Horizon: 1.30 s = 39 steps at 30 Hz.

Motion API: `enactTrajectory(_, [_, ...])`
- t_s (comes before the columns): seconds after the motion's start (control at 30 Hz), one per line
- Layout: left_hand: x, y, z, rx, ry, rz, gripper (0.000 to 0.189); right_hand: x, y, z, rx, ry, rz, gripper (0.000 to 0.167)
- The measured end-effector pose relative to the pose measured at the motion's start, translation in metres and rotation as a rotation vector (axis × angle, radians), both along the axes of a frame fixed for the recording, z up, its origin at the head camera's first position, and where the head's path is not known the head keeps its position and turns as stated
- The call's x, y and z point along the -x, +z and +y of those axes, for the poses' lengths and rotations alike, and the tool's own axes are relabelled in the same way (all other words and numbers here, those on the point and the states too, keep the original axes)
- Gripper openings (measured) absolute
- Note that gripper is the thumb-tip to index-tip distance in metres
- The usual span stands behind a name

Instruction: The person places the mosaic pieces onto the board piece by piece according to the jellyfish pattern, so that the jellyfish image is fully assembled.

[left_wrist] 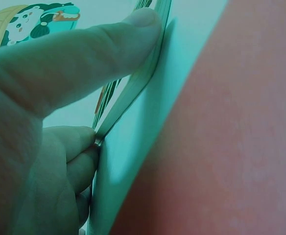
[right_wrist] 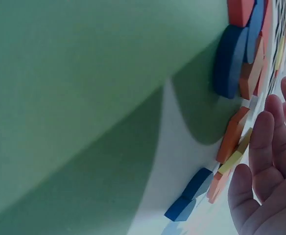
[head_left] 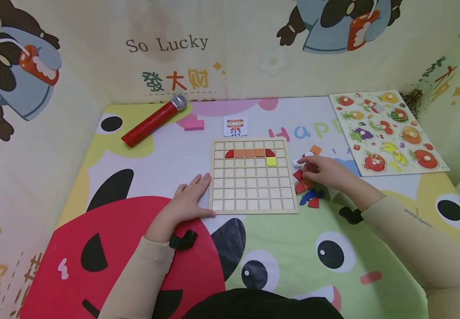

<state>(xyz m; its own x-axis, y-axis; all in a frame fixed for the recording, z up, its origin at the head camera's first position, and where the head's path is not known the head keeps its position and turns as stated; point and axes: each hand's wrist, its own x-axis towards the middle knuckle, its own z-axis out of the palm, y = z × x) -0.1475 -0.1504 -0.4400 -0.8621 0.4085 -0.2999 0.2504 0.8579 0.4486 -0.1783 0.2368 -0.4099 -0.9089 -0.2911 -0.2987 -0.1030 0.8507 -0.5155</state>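
Note:
A wooden grid board point(head_left: 214, 177) lies in the middle of the table. One of its upper rows holds a red curved block point(head_left: 229, 153), orange squares point(head_left: 250, 153) and another red curved block point(head_left: 270, 153). A yellow square point(head_left: 271, 161) sits just below the right end. My left hand point(head_left: 190, 197) rests against the board's left edge, fingers straight, thumb at the near corner. Beside the right edge, my right hand point(head_left: 321, 172) is over loose blocks, its fingers loosely bent and nothing visible between them. White pieces point(head_left: 297, 163) lie at its fingertips; blue blocks point(right_wrist: 229, 61) and orange ones point(right_wrist: 232, 134) are nearby.
Behind the board lies a small pattern card point(head_left: 235, 126), with a pink block point(head_left: 194, 125) to its left. A red microphone point(head_left: 150, 123) lies at the back left. A fruit puzzle board point(head_left: 377, 119) is at the back right. Printed fabric walls point(head_left: 246, 57) enclose the table.

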Motion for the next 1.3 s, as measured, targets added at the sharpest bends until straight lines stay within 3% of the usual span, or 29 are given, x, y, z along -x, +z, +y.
enactTrajectory(0.33, [0.000, -0.002, -0.001, -0.002, -0.009, 0.005, 0.108, 0.005, -0.008, 0.001, -0.034, 0.138, 0.021, 0.031])
enactTrajectory(1.3, [0.000, -0.001, 0.000, -0.008, -0.002, 0.012, 0.107, 0.011, -0.013, -0.002, -0.144, 0.129, 0.040, 0.030])
